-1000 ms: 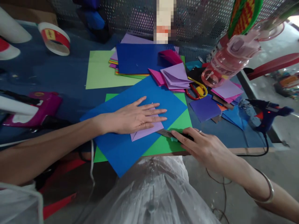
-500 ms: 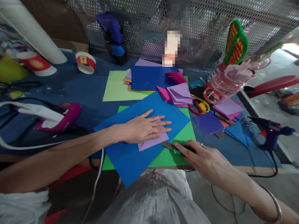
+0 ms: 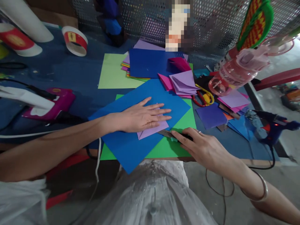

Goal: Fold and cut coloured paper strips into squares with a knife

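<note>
A dark blue table [image 3: 70, 75] carries everything, backed by a perforated metal screen [image 3: 211, 18]. On its near edge a green sheet [image 3: 180, 125] lies flat, and a large blue sheet [image 3: 131, 147] lies slantwise on top of it, 1 corner hanging over the table's front edge. Farther back sit a pale green sheet [image 3: 112, 72] and a stack of coloured paper [image 3: 147, 62] topped by a dark blue sheet. A magenta glue gun [image 3: 56, 103] lies at the left, a blue glue gun [image 3: 276, 128] at the right, with red-and-yellow scissors [image 3: 203, 98] and a folded lilac pile [image 3: 185, 82] between.

The left hand [image 3: 140, 117] lies flat, fingers straight and slightly spread, pressing a small lilac folded paper [image 3: 152, 129] onto the blue sheet. The right hand [image 3: 203, 148] is just beside it, fingers curled round a dark cutter [image 3: 168, 134] whose tip meets the lilac paper's right edge; a ring shows on 1 finger, a bangle [image 3: 262, 190] on the wrist.
</note>
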Motion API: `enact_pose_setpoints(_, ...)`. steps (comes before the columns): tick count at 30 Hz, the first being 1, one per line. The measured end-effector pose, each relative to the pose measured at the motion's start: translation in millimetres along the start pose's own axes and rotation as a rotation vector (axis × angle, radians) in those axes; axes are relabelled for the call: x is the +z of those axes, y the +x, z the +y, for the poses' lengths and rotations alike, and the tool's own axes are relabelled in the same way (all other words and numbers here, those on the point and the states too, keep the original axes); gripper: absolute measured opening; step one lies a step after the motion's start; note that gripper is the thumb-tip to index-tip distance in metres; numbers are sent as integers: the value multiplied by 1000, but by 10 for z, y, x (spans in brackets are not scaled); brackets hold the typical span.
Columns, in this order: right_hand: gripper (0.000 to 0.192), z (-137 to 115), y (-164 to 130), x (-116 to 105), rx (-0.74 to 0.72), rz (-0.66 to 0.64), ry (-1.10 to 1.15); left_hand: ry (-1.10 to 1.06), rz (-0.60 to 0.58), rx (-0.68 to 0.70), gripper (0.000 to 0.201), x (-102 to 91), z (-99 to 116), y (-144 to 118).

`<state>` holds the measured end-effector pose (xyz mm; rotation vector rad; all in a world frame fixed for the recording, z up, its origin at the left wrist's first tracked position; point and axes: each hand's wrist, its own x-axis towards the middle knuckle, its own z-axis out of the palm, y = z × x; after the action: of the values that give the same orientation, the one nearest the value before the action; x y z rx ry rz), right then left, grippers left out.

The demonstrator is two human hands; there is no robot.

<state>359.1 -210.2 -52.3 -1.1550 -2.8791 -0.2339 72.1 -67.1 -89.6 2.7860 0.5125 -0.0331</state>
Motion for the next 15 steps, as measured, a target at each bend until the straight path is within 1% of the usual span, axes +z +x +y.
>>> enact_pose_setpoints(4,58,1,10,-9,-30,-5,3,-9,12,2,54,-13,12,-2)
enact_pose_setpoints(8,60,-6,-12,-24,-32,-10,6,-12,-7,-3,55,-26,28,-2)
enact_pose_setpoints(15,61,-15,48,-22,-46,-8,10,-4,-10,-16,55,-29,36,-10)
